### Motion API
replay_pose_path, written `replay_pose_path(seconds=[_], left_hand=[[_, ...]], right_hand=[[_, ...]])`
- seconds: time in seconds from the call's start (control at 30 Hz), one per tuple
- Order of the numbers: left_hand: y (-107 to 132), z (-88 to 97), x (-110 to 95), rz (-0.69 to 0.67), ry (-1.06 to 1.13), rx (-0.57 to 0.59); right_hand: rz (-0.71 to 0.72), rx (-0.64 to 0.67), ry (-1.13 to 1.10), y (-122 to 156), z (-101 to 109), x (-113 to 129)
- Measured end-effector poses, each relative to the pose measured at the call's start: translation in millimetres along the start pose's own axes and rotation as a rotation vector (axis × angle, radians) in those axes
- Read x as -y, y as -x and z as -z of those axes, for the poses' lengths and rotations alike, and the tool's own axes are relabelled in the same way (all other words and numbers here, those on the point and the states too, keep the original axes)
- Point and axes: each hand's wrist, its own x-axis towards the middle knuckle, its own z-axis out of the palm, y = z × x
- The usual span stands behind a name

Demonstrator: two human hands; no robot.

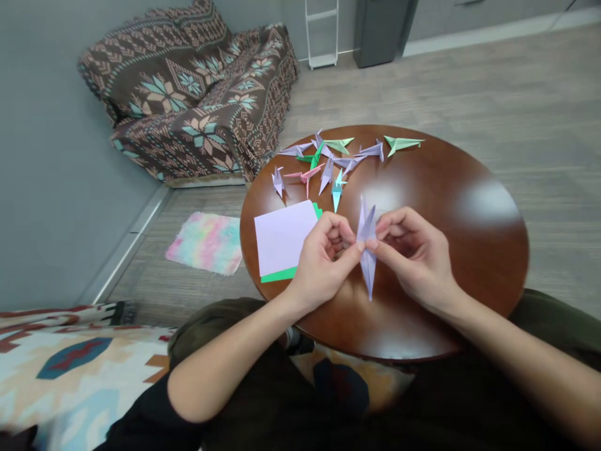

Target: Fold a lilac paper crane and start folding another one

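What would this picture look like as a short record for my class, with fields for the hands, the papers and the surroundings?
Left grip: thumb and fingers pinching folded lilac paper
Right grip: pinching the same piece from its other side
Held piece: pointed at its lower end, raised points above
Flat paper: lilac sheet over green paper, left of the hands
Folded pieces: lilac, green, pink and blue, on the table's far part
Surface: brown table
Background: patterned sofa, pastel mat
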Motion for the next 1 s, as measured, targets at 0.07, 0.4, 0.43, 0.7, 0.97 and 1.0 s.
replay_pose_path(seconds=[0.07, 0.4, 0.43, 0.7, 0.97, 1.0], left_hand=[[-1, 0.1, -1, 0.008, 0.004, 0.017], [-9, 6.3, 8, -0.066, -0.003, 0.035], [-9, 6.7, 8, -0.080, -0.008, 0.025], [-4, 8.9, 12, -0.129, -0.274, -0.062], [-5, 19.9, 8, -0.446, -0.855, -0.007], [-5, 20.4, 8, -0.411, -0.867, 0.031]], right_hand=[[-0.022, 0.009, -0.018, 0, 0, -1], [-0.045, -0.018, -0.061, -3, 0, -10], [-0.061, 0.011, -0.052, -2, 1, -11], [-0.073, 0.091, 0.134, 2, 4, -10], [0.216, 0.143, 0.672, -4, 17, -11], [0.246, 0.151, 0.698, -4, 18, -10]])
